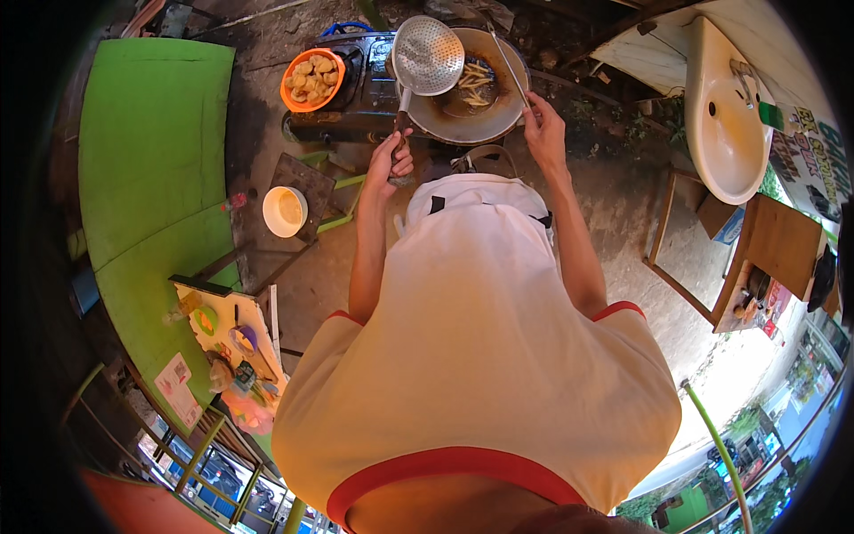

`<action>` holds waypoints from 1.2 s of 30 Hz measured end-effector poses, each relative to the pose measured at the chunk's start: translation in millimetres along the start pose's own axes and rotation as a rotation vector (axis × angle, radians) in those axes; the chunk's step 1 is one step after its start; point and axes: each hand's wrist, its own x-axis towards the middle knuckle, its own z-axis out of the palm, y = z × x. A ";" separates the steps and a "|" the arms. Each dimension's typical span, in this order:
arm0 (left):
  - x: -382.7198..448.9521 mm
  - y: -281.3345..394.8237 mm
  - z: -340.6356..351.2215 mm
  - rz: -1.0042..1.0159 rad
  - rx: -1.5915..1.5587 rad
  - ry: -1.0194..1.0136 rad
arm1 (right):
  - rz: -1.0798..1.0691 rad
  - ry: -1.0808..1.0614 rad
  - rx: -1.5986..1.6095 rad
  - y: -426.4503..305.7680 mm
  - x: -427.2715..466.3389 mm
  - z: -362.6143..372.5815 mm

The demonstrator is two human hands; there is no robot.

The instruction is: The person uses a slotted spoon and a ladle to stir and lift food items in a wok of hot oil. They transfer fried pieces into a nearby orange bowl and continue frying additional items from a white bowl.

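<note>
My left hand (392, 160) grips the dark handle of a perforated metal skimmer (428, 55), whose round bowl hangs over the left side of a wide wok (434, 120). In my right hand (546, 130) is a long thin metal utensil (508, 61), slanting along the wok's right side; its far tip reaches the upper rim. Several pale fried strips (475, 83), perhaps French fries, lie in dark oil at the wok's middle. The wok sits on the right part of a gas stove (373, 63). The skimmer bowl appears to hold no food.
An orange bowl (312, 80) of browned fried pieces stands on the stove's left. A white tub (285, 211) rests on a small stool (317, 193) to my left. Farther back is a cluttered table (260, 314) beside a green panel (157, 153). A washbasin (730, 153) is at right.
</note>
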 end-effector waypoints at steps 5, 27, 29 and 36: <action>-0.4 3.8 5.6 0.020 0.028 0.030 | 0.141 -0.204 -0.063 4.9 -3.6 -12.3; 4.4 22.7 -7.7 -0.018 -0.013 -0.040 | 0.163 -0.298 -0.081 2.2 -12.4 3.0; 3.6 26.6 -12.5 -0.030 -0.009 -0.039 | 0.086 -0.200 -0.150 5.5 -15.2 12.4; 2.4 42.6 -25.8 -0.068 -0.021 -0.021 | 0.096 0.099 0.013 -12.9 -14.1 31.9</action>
